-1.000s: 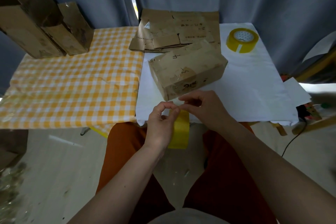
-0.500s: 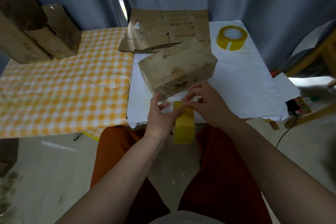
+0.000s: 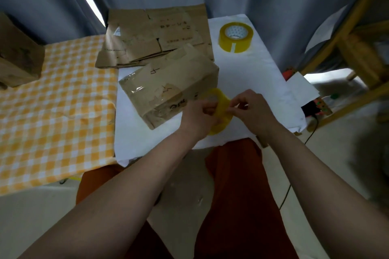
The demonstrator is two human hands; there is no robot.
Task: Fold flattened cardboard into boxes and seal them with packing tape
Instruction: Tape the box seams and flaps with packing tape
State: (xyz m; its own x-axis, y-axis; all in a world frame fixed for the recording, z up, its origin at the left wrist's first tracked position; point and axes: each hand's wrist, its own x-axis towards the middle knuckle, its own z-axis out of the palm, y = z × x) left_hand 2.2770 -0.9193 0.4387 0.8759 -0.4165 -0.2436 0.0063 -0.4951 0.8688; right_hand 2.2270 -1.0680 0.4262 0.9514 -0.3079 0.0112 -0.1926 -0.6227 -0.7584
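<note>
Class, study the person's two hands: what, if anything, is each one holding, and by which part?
Both hold one yellow tape roll. The left hand grips its near-left rim; the right hand pinches its outer band on the right side.

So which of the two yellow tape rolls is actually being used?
The roll gripped in both hands, by the folded box at the table's near edge. The other roll lies flat, untouched, at the far side of the white sheet.
</note>
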